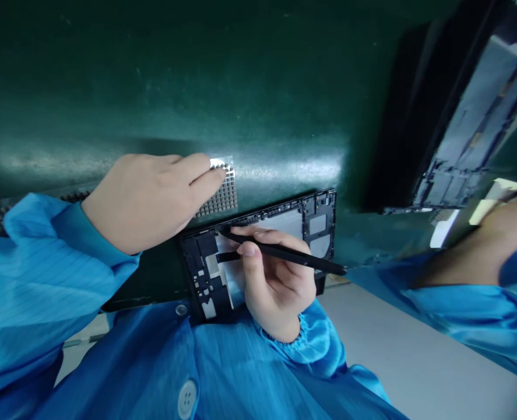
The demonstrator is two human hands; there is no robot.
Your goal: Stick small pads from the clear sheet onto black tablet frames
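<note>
Near the lower middle, an opened tablet-like device (pixel 280 219) lies tilted on the green table, its inner parts showing. My right hand (pixel 280 280) is over it, closed round black tweezers (pixel 302 257), whose tip points at the device's upper left edge. My left hand (pixel 153 195) rests to the left, its fingers bent over a sheet of small dark square pads (pixel 223 195); thumb and fingertips press together at the sheet's top corner. Part of the sheet and the device's left corner lie under or beside this hand.
The green table (pixel 175 76) stretches across the back. At the right stand stacked dark device housings (pixel 454 134). Another person's hand (pixel 514 216), in a blue sleeve, reaches in at the far right near a pale yellow piece (pixel 485 210).
</note>
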